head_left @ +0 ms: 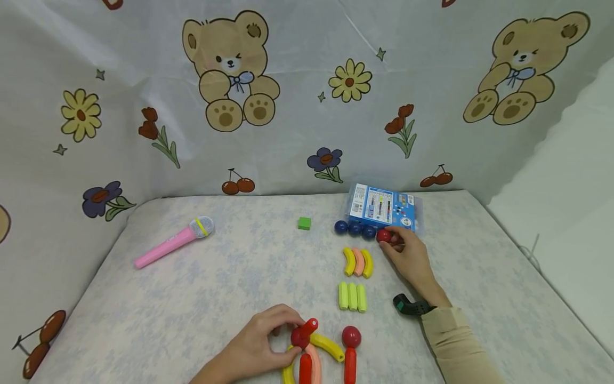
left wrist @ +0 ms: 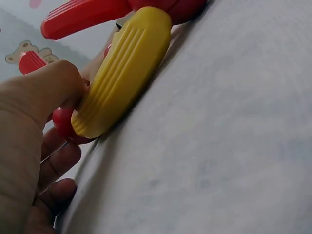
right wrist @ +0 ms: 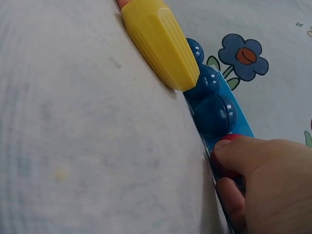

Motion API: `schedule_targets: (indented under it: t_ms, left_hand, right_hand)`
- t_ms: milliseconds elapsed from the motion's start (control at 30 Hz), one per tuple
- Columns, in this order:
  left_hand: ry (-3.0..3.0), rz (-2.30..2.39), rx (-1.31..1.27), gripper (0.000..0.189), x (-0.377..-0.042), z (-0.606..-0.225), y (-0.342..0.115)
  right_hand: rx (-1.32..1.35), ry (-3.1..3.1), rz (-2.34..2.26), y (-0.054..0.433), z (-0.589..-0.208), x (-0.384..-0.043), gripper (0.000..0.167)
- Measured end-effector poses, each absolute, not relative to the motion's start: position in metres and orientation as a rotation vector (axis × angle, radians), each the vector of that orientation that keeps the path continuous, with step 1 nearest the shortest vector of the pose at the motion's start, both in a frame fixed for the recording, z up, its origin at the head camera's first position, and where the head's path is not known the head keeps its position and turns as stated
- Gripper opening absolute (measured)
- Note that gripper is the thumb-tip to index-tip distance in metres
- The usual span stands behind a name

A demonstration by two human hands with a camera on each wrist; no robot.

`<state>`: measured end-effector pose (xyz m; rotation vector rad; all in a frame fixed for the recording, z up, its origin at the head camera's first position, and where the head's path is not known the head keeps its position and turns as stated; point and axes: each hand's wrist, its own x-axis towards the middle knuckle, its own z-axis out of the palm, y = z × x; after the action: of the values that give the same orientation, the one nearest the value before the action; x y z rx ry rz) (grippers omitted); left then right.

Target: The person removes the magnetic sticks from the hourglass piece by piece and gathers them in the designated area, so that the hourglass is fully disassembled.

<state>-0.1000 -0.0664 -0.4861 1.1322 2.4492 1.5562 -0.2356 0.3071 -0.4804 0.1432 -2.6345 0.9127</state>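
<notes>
My left hand [head_left: 256, 341] pinches a red ball [head_left: 298, 338] of a small toy construction at the table's front. A short red stick [head_left: 310, 325] points up from that ball. Around it are a curved yellow stick [head_left: 328, 347], a curved pink one [head_left: 315, 365] and another red stick [head_left: 305, 369]. In the left wrist view a ridged yellow stick [left wrist: 124, 73] partly hides the held ball. Farther back, my right hand [head_left: 412, 261] pinches a second red ball [head_left: 383, 236], at the right end of a row of blue balls [head_left: 355, 228]. The right wrist view shows thumb and finger on it.
Behind the balls lies a clear-and-blue package [head_left: 384, 207]. Curved yellow and pink sticks [head_left: 358, 262] and lime sticks [head_left: 352, 296] lie in rows. A red ball [head_left: 352, 336] meets a red stick [head_left: 350, 366]. A green block [head_left: 304, 223] and pink microphone [head_left: 175, 241] lie leftward.
</notes>
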Motion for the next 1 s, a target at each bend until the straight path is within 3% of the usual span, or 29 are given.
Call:
schedule_targets:
  t_ms: [300,1000]
  left_hand:
    - [2.635,1.646,0.892,0.054,-0.101,-0.488,-0.0663]
    - [2.738,1.609,0.758,0.048,-0.1015,-0.4876,-0.0653]
  right_hand:
    - [0.144,-2.637,0.923,0.3076,-0.481,-0.2359,0.041]
    - [0.202,-2.582,0.952,0.3114,-0.4819,-0.2371,0.042]
